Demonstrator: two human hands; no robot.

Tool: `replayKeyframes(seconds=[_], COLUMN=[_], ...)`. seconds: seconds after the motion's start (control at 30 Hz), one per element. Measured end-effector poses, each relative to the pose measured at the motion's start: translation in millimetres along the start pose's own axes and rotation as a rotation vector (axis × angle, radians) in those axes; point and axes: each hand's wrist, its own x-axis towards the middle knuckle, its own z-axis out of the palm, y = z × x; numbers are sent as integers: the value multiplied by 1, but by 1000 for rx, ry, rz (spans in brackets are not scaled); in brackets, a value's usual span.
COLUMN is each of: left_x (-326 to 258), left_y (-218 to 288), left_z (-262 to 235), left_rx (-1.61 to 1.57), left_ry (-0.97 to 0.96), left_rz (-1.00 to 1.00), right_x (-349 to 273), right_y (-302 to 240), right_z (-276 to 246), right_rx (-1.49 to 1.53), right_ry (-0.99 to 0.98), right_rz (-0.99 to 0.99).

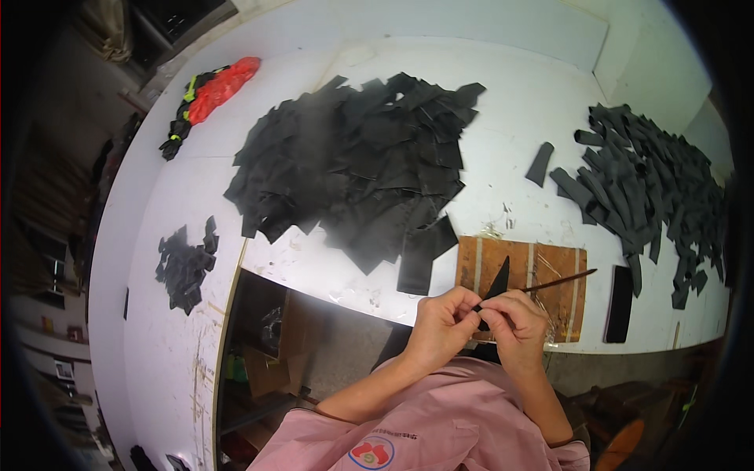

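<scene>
Over the front edge of the table, my left hand (444,328) and my right hand (518,322) meet with fingertips pinched together. Between them is a small black fabric piece (496,282), its pointed end rising past the fingers. A thin dark stick (564,278) juts out to the right from my right hand; its other end is hidden by the fingers. Beneath the hands lies a brown wooden board (559,302) with pale strips across it. What exactly the fingertips press on is covered.
A large heap of black fabric pieces (361,165) spreads ahead on the white table (510,71). More dark strips (652,180) pile up at right, near a black block (620,304). At left lie a small black heap (185,265) and a red plastic bag (224,90).
</scene>
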Motion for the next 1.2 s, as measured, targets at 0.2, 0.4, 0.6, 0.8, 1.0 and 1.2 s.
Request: replayKeyframes(seconds=[0.2, 0.4, 0.6, 0.8, 1.0, 1.2], left_x=[1, 4, 11, 18, 13, 15], left_y=[4, 1, -9, 1, 10, 1], left_z=[1, 3, 8, -9, 23, 12], left_rx=[251, 324, -88, -884, -214, -339], left_ry=[54, 104, 139, -367, 129, -104], left_rz=[221, 235, 46, -303, 28, 37], right_x=[-4, -3, -4, -3, -4, -8], right_y=[2, 8, 23, 23, 23, 36], right_z=[2, 8, 10, -10, -5, -12], right_rx=[-5, -271, -478, 719, 1342, 969], right_ry=[61, 37, 49, -32, -51, 8], right_rz=[139, -68, -79, 570, 818, 658])
